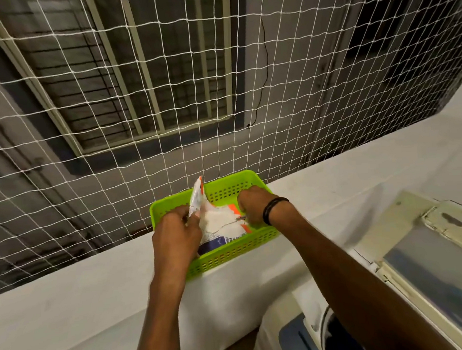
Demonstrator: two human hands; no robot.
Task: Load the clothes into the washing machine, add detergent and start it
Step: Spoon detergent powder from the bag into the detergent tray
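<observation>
Detergent packet (216,223) inside basket (235,250), mouth up. My left hand (174,234) pinches its edge so it gapes; right hand (254,205) grips spoon (233,223), scooping powder. Washing machine (277,330) right of basket.

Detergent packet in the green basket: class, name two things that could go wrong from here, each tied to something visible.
1. The left hand pinches one edge of the open detergent packet; if it slackens, powder may spill into the green basket.
2. The right hand must carry the spoon across the ledge to the washing machine, so powder could drop on the way.
</observation>
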